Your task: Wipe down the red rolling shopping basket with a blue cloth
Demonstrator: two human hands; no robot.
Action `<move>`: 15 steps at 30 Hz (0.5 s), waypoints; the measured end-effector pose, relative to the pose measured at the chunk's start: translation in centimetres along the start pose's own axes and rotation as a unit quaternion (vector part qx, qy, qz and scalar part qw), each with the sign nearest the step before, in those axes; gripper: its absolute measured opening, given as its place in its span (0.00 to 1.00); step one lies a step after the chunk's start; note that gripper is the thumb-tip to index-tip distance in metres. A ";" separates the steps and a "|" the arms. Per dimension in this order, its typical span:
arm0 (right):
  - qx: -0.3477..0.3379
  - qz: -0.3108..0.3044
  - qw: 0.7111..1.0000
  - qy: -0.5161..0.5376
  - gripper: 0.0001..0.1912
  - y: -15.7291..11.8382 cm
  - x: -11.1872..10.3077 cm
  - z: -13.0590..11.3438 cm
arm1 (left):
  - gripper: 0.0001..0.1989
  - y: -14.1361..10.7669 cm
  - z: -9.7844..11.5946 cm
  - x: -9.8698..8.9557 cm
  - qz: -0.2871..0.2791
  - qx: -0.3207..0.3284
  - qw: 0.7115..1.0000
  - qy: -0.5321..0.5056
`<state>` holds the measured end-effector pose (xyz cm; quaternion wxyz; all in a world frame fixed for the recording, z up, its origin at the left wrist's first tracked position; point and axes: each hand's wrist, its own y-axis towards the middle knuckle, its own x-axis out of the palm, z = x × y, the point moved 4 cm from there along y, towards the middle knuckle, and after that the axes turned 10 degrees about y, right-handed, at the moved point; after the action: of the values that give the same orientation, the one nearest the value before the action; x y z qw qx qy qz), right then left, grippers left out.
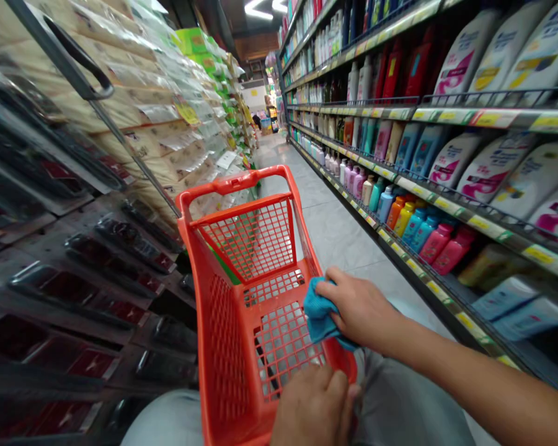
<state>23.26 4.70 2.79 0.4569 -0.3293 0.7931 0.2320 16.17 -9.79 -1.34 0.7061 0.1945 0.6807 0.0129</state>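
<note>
A red plastic shopping basket (pixel 227 347) with grid-like sides and a raised far handle stands before my knees; nothing lies inside it. A long metal pull handle (pixel 121 139) slants up from its far left corner. My right hand (pixel 360 306) is closed around a crumpled blue cloth (pixel 318 313), which presses against the basket's right rim. At the near right corner, my left hand (pixel 314 406) has its fingers curled over the basket's edge. The basket's nearest rim is partly hidden behind that hand.
Shelves of shampoo and other bottles (pixel 430 229) run along the right, edged with price tags. Stacked packs in plastic wrap (pixel 144 124) and hanging dark packaged goods (pixel 74 285) line the left. A grey tiled aisle floor (pixel 339 229) stretches ahead.
</note>
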 end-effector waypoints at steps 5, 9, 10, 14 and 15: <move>0.044 0.152 0.987 0.031 0.15 11.7 -2.8 3.0 | 0.08 0.2 -1.2 -0.7 -0.045 -0.007 0.999 -0.018; 0.066 0.287 0.929 0.225 0.20 14.6 -2.1 5.7 | 0.11 0.0 -1.7 -0.6 -0.076 -0.019 0.996 -0.039; 0.058 0.304 0.911 0.273 0.20 13.7 -1.0 6.0 | 0.12 -0.1 -1.9 -0.5 -0.078 -0.020 0.996 -0.045; 0.038 0.349 0.824 0.444 0.13 6.4 6.2 6.7 | 0.16 0.3 -2.8 -0.7 -0.111 -0.027 0.990 -0.084; 0.071 0.339 0.805 0.481 0.10 4.6 8.4 7.0 | 0.18 0.7 -3.2 -0.8 -0.140 -0.035 0.985 -0.096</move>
<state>20.82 9.81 -7.60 -0.0685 -0.0754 0.9866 0.1271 13.23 -8.56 -0.32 0.7697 0.0731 0.6291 -0.0810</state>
